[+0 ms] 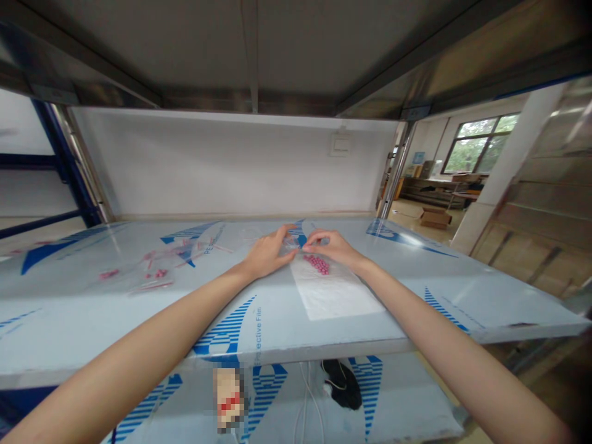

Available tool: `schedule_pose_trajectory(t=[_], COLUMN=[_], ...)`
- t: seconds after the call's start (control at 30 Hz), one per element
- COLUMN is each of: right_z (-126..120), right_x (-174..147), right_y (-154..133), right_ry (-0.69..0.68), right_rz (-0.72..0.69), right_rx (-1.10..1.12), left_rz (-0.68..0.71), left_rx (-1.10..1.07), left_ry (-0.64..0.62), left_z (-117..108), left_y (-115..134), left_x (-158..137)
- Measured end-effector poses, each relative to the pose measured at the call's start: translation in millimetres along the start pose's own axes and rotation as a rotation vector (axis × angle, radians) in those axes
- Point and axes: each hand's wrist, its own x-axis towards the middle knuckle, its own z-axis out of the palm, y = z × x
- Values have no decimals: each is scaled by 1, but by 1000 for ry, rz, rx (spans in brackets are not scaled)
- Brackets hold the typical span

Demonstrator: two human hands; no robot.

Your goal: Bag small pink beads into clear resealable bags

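On a white sheet (340,299) lies a small heap of round pink beads (318,264). My left hand (271,251) is just beyond the sheet's far left corner, its thumb and forefinger curved around a clear plastic bag (290,242). Close beside it, my right hand (330,246) is pinched, thumb against fingertips, above the far end of the beads. What sits in that pinch is too small to make out. To the left lie several clear zip bags (155,280), some with pink pieces (160,273) inside.
The shelf top (222,342) is covered in blue-printed protective film. Another shelf (208,55) hangs low overhead, with metal posts at both sides. Below the front edge are a blurred-out object (229,398), white cables (305,401) and a black item (342,383).
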Motion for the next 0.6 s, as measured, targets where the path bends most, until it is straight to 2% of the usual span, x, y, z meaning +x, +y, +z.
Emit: schedule_pose_trajectory(t=[0.1,0.23,0.43,0.6], right_z=[1,4,2,1], right_x=[2,3,3,5], right_y=[-8,-9,-6,5], right_ry=[94,63,122,181], right_rz=[-48,-108,-101,-40], right_rx=[74,86,112,-23], left_rz=[48,77,48,41], left_rx=[-62,-84,-93,-80], left_ry=[-39,-59,-32,-26], left_z=[0,2,2,1], left_y=[6,11,7,5], left_x=[-1,-1,0,0])
